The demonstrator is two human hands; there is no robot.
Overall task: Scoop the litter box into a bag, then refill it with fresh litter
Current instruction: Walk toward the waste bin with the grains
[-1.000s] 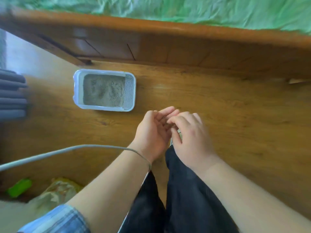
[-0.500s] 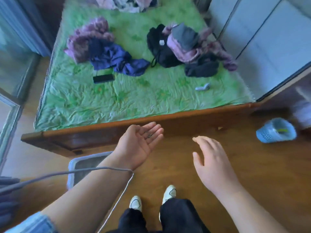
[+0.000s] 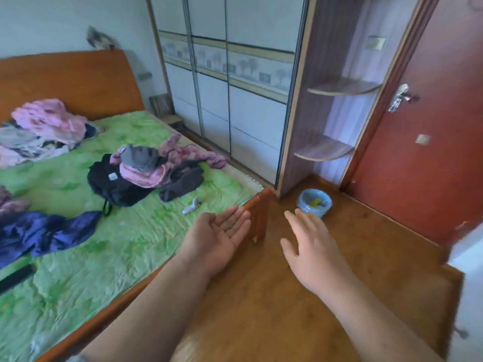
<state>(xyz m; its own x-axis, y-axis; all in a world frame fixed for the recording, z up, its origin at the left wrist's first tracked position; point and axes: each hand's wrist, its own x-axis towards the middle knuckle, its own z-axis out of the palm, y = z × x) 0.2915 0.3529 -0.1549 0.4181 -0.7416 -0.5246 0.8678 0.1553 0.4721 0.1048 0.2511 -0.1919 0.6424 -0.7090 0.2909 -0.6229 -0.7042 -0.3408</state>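
Litter box: not in this view, neither are a bag or fresh litter I can confirm. The camera faces the bed (image 3: 117, 244), wardrobe (image 3: 248, 113) and red door (image 3: 431, 152).

Left hand (image 3: 217, 239): grip open, palm up, fingers straight, over the bed's foot corner. A few small dark specks (image 3: 231, 226) lie on the fingers; too small to identify, possibly litter grains.

Right hand (image 3: 313, 246): grip open, palm down, fingers spread, holding nothing. It hovers over the floor (image 3: 352, 296), pointing at a small blue bin (image 3: 325, 210) by the wardrobe's base. Near it, not touching.

The bin holds a yellow-green item (image 3: 315, 202), too blurred to name. It looks lined with thin film, but I can't be sure.

Handling, as judgement:
- Bin looks like light, stiff plastic. One hand on the rim should do; a liner would be soft and slippery, so pinch at the mouth.
- A filled litter box would likely be bottom-heavy, and loose grains shift when it tilts. Take opposite rims with both hands and keep it level.
- Tip the specks off the left palm before gripping anything.
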